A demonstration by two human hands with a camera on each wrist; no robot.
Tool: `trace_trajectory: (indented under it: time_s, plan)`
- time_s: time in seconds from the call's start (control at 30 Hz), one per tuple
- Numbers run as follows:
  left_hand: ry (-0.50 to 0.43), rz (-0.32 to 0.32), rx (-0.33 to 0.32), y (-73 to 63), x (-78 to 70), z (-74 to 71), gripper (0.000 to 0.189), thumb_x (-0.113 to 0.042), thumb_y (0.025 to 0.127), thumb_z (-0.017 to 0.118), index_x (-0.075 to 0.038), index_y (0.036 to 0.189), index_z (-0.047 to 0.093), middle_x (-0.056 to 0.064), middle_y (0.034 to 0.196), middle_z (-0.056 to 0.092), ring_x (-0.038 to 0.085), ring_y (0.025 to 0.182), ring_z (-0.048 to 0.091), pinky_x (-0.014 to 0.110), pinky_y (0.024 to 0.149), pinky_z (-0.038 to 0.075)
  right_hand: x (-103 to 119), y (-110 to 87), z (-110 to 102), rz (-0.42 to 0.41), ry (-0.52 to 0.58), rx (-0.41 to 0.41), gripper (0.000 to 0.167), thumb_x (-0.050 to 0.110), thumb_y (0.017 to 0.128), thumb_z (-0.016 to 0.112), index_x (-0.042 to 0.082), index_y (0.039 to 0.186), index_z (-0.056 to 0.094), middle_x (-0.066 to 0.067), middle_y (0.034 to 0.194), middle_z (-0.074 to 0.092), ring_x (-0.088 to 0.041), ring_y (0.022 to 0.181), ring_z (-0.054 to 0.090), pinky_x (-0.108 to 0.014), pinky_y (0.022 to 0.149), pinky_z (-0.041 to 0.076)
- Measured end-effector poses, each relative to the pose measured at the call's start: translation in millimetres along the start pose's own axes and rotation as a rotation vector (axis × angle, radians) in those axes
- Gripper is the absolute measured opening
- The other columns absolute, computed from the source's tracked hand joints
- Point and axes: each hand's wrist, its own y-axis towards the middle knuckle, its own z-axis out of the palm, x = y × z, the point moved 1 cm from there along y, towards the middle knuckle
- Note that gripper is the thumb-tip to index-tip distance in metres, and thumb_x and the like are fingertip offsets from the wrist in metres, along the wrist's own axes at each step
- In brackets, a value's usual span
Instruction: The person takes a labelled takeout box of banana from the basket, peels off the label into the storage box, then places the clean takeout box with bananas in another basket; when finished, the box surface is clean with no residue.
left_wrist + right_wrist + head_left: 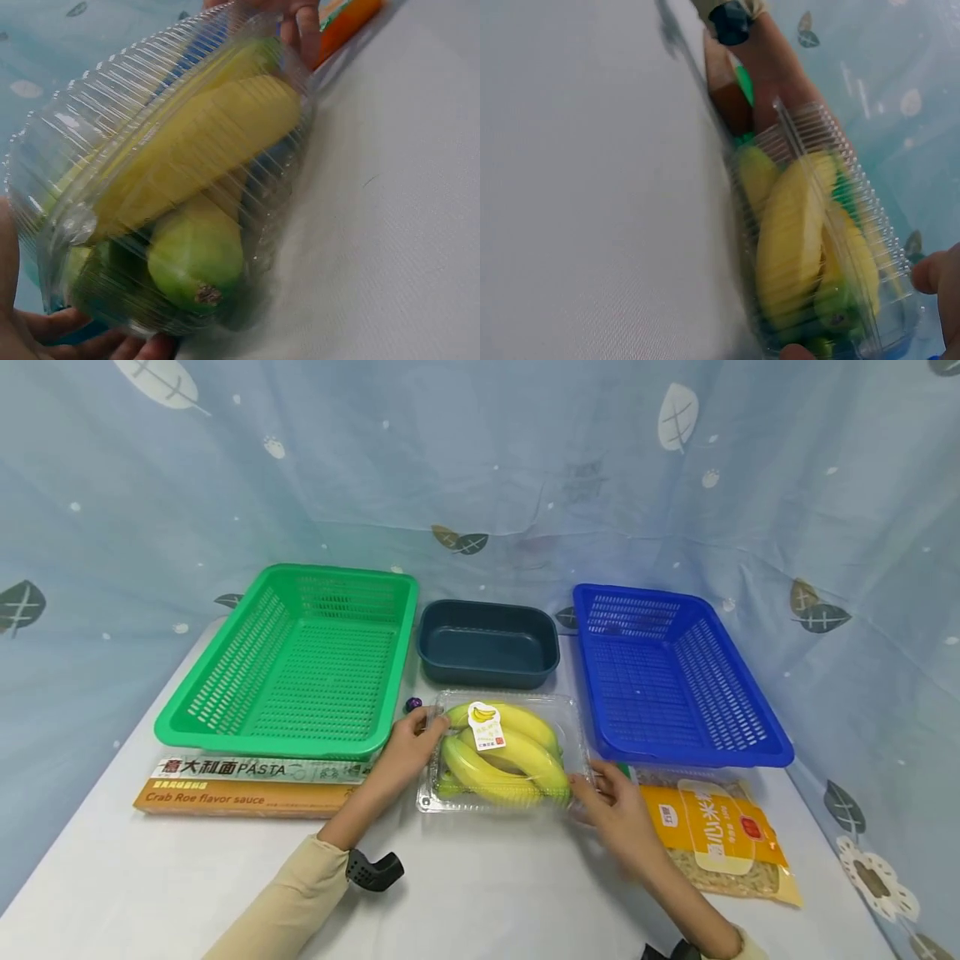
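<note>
A clear plastic clamshell box (572,727) holds several yellow bananas (513,756) with greenish ends. On its lid is a white sticker (487,731) with a banana picture. My left hand (408,750) grips the box's left end; the left wrist view shows its fingers (112,346) curling beneath the edge. At the opposite end my right hand (618,814) holds on, thumb at the near corner. In the right wrist view, one thumb or finger (934,271) rests along the ribbed side. The box lies close over the white table, in front of the dark bowl.
Behind stand a green basket (390,693), a dark teal rectangular bowl (487,677) and a blue basket (600,710). A pasta box (240,793) lies at left, an orange-and-clear food bag (720,835) at right. A small purple ball (413,703) sits near the left hand.
</note>
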Motion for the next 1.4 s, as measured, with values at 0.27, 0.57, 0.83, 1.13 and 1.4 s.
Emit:
trace_trajectory:
  time_s: [0.27, 0.57, 0.83, 1.13, 1.4]
  plan:
    - [-0.049, -0.021, -0.020, 5.0, -1.1, 3.0, 0.058, -0.033, 0.101, 0.056, 0.005, 0.143, 0.046, 0.022, 0.133, 0.054, 0.033, 0.120, 0.052, 0.045, 0.101, 0.046, 20, -26.6, -18, -0.045, -0.350, -0.062, 0.052, 0.032, 0.097, 0.069, 0.004, 0.138, 0.055, -0.019, 0.131, 0.061, -0.030, 0.107, 0.068, -0.034, 0.078, 0.059]
    - [-0.042, -0.019, -0.022, 5.9, 0.0, -5.1, 0.059, -0.034, 0.102, 0.053, 0.008, 0.143, 0.044, 0.024, 0.134, 0.052, 0.034, 0.121, 0.051, 0.046, 0.101, 0.045, 70, -31.1, -28, -0.437, -0.579, 0.003, 0.020, 0.016, 0.091, 0.075, 0.014, 0.111, 0.072, 0.002, 0.103, 0.072, -0.008, 0.084, 0.067, -0.026, 0.067, 0.059]
    - [-0.071, -0.003, -0.014, 7.1, 2.0, -2.7, 0.057, -0.029, 0.104, 0.051, 0.012, 0.142, 0.043, 0.027, 0.133, 0.049, 0.035, 0.120, 0.048, 0.046, 0.100, 0.043, 114, 2.8, -21, -0.654, -0.630, 0.204, 0.017, 0.011, 0.093, 0.072, 0.012, 0.110, 0.072, 0.004, 0.102, 0.071, -0.007, 0.084, 0.067, -0.026, 0.068, 0.058]
    - [-0.071, -0.007, 0.007, 10.1, 0.2, 3.1, 0.043, -0.027, 0.104, 0.050, 0.008, 0.129, 0.053, 0.016, 0.105, 0.053, 0.020, 0.085, 0.051, 0.029, 0.071, 0.045, 131, 53.1, 7, -0.683, -0.786, 0.300, 0.019, 0.016, 0.095, 0.069, 0.008, 0.111, 0.072, -0.002, 0.099, 0.071, -0.012, 0.083, 0.068, -0.029, 0.069, 0.058]
    - [-0.100, -0.014, 0.014, 12.8, -0.1, -0.5, 0.046, -0.028, 0.103, 0.051, 0.008, 0.133, 0.052, 0.009, 0.093, 0.050, 0.014, 0.071, 0.046, 0.026, 0.062, 0.042, 129, 87.7, 41, -0.722, -0.923, 0.365, 0.021, 0.015, 0.096, 0.067, 0.006, 0.115, 0.073, -0.006, 0.103, 0.072, -0.020, 0.085, 0.068, -0.028, 0.067, 0.055]
